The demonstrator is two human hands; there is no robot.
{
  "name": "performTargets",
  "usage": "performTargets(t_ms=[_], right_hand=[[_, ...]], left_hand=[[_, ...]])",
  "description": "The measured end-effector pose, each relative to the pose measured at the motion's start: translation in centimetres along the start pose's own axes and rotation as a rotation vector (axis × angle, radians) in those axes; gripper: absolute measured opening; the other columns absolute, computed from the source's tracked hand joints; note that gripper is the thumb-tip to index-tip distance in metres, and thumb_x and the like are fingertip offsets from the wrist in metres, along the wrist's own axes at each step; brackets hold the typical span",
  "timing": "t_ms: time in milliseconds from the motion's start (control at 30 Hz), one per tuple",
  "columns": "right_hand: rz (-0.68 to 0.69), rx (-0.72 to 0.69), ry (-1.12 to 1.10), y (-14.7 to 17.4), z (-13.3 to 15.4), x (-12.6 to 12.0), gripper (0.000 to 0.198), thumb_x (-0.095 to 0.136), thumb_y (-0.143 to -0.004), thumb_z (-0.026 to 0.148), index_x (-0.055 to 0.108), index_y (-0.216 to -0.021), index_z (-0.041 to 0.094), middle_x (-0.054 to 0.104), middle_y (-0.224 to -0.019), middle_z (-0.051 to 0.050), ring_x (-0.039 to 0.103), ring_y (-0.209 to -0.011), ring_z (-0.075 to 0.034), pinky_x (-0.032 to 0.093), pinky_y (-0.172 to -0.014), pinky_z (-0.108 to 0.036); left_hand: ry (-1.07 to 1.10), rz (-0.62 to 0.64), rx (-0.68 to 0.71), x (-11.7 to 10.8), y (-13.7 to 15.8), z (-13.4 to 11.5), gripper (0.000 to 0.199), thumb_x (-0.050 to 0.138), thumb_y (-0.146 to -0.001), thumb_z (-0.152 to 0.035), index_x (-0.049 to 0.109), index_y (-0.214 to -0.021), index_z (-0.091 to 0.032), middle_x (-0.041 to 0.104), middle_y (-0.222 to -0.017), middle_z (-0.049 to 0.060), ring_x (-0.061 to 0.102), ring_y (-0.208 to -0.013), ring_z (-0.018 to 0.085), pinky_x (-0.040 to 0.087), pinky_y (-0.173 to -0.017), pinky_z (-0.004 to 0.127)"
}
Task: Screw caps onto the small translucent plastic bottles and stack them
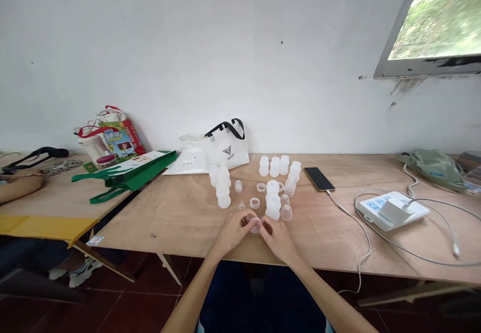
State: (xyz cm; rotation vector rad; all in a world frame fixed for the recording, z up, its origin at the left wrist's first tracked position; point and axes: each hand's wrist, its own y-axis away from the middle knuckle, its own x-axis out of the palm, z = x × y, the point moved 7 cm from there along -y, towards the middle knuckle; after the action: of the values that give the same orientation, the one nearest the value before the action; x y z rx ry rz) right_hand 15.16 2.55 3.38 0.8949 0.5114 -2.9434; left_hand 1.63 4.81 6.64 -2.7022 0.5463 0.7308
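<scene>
Near the table's front edge, my left hand (235,230) and my right hand (278,237) meet with fingertips closed around a small clear plastic ring (255,227), partly hidden by the fingers. Just beyond it lie another translucent ring (254,203) and a small clear nipple-like piece (241,206). Farther back are one more ring (260,187) and a clear nipple-shaped part (238,187). White wavy-sided bottles stand in a group on the left (223,190) and right (272,203). Clear domed caps (286,212) sit beside the right group.
More white bottles (274,167) stand farther back. A phone (319,179) on a cable and a white power strip (393,210) lie to the right. White bags (214,152) lean on the wall. A green bag (124,173) lies left, near another person's arm (20,185).
</scene>
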Motion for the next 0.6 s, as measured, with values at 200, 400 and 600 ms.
performTargets(t_ms=[200,400,600], right_hand=[[-0.097,0.016,-0.083,-0.1,-1.3,-0.4,0.037,0.045,-0.099,0.05,0.054,-0.073,0.025,0.06,-0.063,0.001,0.054,-0.057,-0.018,0.039,-0.057,-0.028],[-0.079,0.041,-0.094,-0.2,-1.4,-0.3,0.042,0.045,-0.099,0.054,0.053,-0.071,0.024,0.063,-0.063,0.0,0.056,-0.058,-0.018,0.04,-0.06,-0.028],[-0.05,0.045,0.036,-0.2,-1.1,0.0,0.039,0.046,-0.098,0.052,0.054,-0.072,0.024,0.064,-0.064,0.0,0.058,-0.06,-0.019,0.037,-0.061,-0.028]], left_hand=[[0.171,0.07,-0.039,1.2,0.5,-0.1,0.037,0.052,-0.097,-0.052,0.067,-0.112,-0.022,0.067,-0.088,0.003,0.061,-0.075,0.018,0.048,-0.058,0.024],[0.265,0.028,-0.085,1.8,0.2,1.1,0.044,0.05,-0.097,-0.056,0.062,-0.122,-0.022,0.07,-0.098,0.007,0.067,-0.085,0.021,0.054,-0.053,0.023],[0.189,0.05,-0.04,1.5,0.1,1.3,0.042,0.048,-0.099,-0.051,0.066,-0.121,-0.021,0.07,-0.107,0.008,0.066,-0.085,0.021,0.055,-0.057,0.025]])
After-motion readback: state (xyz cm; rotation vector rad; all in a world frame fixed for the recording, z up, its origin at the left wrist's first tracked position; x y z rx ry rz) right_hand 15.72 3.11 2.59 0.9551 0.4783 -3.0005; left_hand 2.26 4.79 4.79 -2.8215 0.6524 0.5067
